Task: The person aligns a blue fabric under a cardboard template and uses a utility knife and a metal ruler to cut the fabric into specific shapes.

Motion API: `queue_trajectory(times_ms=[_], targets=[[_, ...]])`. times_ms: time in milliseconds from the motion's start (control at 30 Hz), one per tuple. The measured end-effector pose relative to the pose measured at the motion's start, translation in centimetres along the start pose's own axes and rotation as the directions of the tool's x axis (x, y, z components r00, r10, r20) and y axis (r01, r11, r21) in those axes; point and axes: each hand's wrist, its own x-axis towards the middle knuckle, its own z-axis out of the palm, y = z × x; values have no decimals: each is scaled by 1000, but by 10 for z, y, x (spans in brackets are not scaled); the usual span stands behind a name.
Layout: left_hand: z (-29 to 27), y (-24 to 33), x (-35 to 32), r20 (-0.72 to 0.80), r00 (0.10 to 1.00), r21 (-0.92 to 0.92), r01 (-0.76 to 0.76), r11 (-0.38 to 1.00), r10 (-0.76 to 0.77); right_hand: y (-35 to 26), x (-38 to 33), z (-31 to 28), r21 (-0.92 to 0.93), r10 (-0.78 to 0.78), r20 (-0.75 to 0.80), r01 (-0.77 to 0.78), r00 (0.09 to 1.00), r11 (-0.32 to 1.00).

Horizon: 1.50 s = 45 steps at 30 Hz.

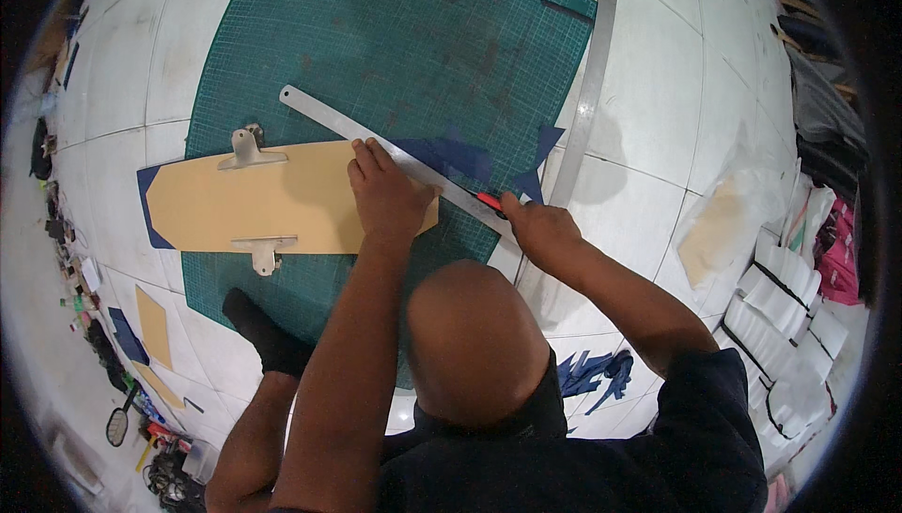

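Note:
My left hand (387, 192) lies with fingers stretched out, pressing a steel ruler (319, 111) that runs slantwise over the right end of a tan board (254, 198). My right hand (545, 231) is closed round a red utility knife (489, 201), whose front end is at the ruler's edge, near the ruler's lower right end. Dark blue sheet material (451, 156) shows beside the ruler and past the board's left end. Two metal bulldog clips, an upper one (246, 151) and a lower one (266, 252), grip the board's long edges.
A green cutting mat (376, 34) lies under the work on white floor tiles. Along its right side is a longer steel ruler (587, 81), near a blue offcut (543, 161). My bent knee (474, 344) rises close below the hands. Blue scraps (592, 377) lie right of it.

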Motion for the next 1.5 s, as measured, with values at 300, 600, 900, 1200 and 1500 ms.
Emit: queue_trajectory(times_ms=[300,600,900,1200,1500], targets=[[9,-6,6,-45,998,-86,-36,996,32,-35,39,-9,100,-36,-205,57,978,993],[20,-14,9,-177,982,-107,-93,990,73,-50,78,3,104,-161,-284,197,945,975],[83,-31,56,-851,406,-91,-738,669,332,-13,6,-8,100,11,3,-11,1000,995],[57,-10,15,-371,880,-128,-365,922,297,-7,14,6,114,14,-291,20,957,993],[69,-34,54,-808,490,-163,-719,676,327,-21,30,25,82,-13,-219,32,976,996]])
